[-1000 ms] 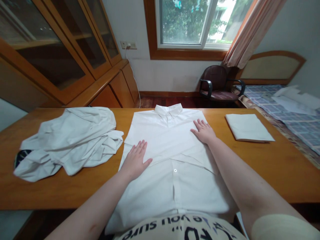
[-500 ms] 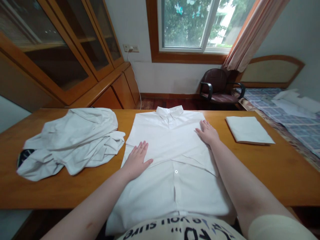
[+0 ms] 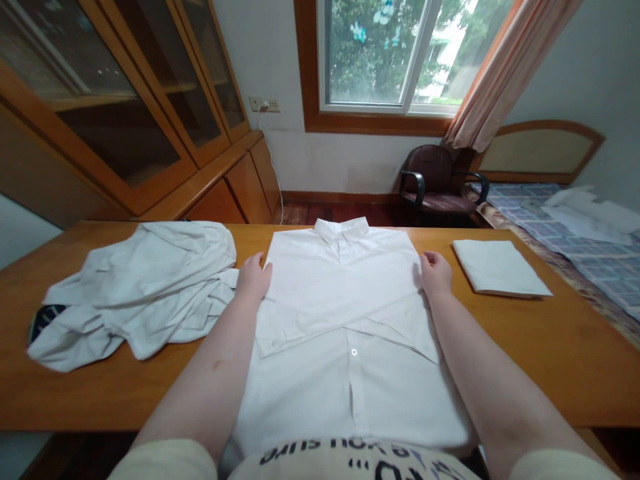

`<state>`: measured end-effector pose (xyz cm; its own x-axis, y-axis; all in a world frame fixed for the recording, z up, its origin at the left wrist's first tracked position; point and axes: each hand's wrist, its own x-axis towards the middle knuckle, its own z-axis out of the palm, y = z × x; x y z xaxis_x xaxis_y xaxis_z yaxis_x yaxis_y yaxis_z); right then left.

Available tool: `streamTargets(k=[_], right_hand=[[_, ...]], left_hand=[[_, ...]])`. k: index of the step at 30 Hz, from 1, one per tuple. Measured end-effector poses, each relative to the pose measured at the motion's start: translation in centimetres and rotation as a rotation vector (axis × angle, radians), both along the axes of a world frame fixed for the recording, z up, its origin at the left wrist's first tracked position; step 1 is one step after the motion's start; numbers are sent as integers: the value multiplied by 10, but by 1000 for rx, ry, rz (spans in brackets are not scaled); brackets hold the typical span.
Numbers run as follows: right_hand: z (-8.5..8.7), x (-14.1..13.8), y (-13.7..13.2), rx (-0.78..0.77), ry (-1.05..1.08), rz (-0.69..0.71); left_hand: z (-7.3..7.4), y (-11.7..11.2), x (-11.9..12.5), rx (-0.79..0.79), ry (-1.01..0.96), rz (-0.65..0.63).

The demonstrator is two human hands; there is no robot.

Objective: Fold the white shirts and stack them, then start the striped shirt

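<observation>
**Checker:** Since the head view is all there is, where's the white button-front shirt?

**Annotator:** Flat on the wooden table, middle of it, collar pointing away from the person, one sleeve folded across the front, its cuff lying on the shirt's left side in the view.

**Checker:** Hands?

**Annotator:** The left hand is on the shirt's edge near the shoulder, the right hand the same on the other side. Fingers curled slightly. Can't tell if either is pinching cloth.

**Checker:** Around it?

**Annotator:** A crumpled white garment lies left of the shirt, just beside it, and a folded white cloth lies right, nearer the right hand.
</observation>
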<state>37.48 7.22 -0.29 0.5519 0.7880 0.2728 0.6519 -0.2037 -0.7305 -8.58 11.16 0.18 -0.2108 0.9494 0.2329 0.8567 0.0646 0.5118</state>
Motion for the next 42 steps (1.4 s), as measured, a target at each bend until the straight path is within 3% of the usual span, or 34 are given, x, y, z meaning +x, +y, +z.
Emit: streamTargets(k=[3,5,7,10,14,18,25,33,42], right_hand=[[4,2,1,-82,13,-95],[6,3,1,-164,-1,-87],[7,4,0,-202,7,-55],[6,10,0,-126,78,-11],[0,21,2,-31,341,38],[3,27,2,-135,462,108],[30,16,-14,-413,621,255],[21,23,-10,-270,709,251],[21,28,-16,-260,868,339]], left_hand=[[-9,-3,-2,-30,80,-24],[-9,-3,-2,-36,33,-17],[-8,-1,-2,-29,-124,-48],[-7,3,-4,8,-514,-137],[-4,5,-10,-56,-831,-25],[1,2,-18,-203,-838,45],[7,-5,-22,-294,-734,-89],[24,-15,-15,-380,-1048,-95],[18,-10,-17,-346,-1106,-52]])
